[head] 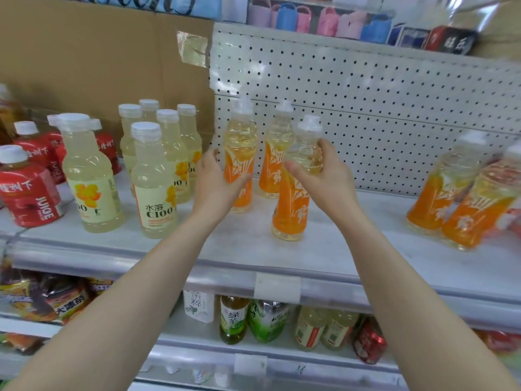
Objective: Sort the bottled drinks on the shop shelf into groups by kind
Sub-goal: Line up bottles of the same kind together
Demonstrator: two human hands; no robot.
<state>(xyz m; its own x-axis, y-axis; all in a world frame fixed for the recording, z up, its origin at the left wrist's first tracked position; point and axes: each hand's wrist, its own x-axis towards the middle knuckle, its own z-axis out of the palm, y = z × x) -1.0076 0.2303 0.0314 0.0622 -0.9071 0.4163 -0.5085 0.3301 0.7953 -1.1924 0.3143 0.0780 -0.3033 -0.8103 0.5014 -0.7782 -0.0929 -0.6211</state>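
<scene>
Orange bottles (293, 193) in both hands (324, 176)

Both forearms are bare from the lower edge of the view up to the wrists; no sleeve, cuff or glove shows on either. The left hand (218, 179) and the right hand (324, 176) are bare too, with no ring, watch or band that can be made out, though the fingers are slightly blurred. Nails look short and unpainted, as far as shows.
</scene>
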